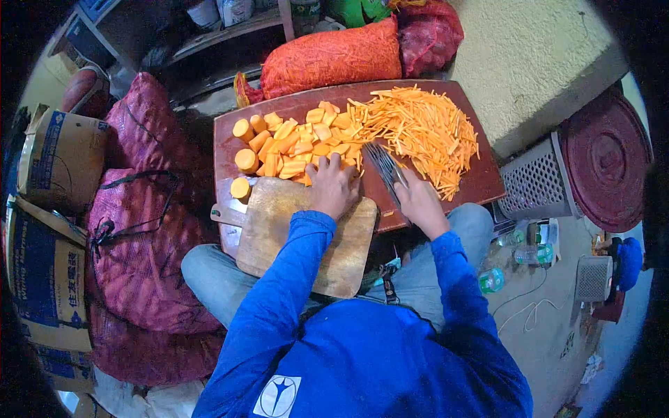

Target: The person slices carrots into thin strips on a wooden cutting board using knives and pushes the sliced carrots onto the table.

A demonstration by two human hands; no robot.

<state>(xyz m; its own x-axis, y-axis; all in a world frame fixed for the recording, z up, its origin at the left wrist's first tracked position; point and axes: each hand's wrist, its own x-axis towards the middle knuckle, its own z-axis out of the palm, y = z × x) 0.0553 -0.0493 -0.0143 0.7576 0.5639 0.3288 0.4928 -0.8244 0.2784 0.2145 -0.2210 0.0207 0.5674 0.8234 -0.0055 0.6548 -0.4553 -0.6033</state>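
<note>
My left hand (333, 187) lies over the near edge of a group of peeled carrot chunks and slices (291, 143). Its fingers are bent but spaced apart, with their tips against the slices. My right hand (420, 202) is closed round a metal multi-blade knife (383, 166), whose parallel blades point away from me over the table. Beyond that knife spreads a heap of carrot sticks (425, 132). Below my left hand, a wooden cutting board (279, 223) with a short handle rests across my lap and the edge of the reddish-brown table (481, 171).
Behind the table lies a full orange mesh sack (331, 56), with a red mesh sack (430, 38) beside it. Large purple-red sacks (143, 258) and cardboard boxes (52, 258) stand on the left. To the right are a grey basket (535, 182), a maroon lid (605, 160) and plastic bottles (491, 280).
</note>
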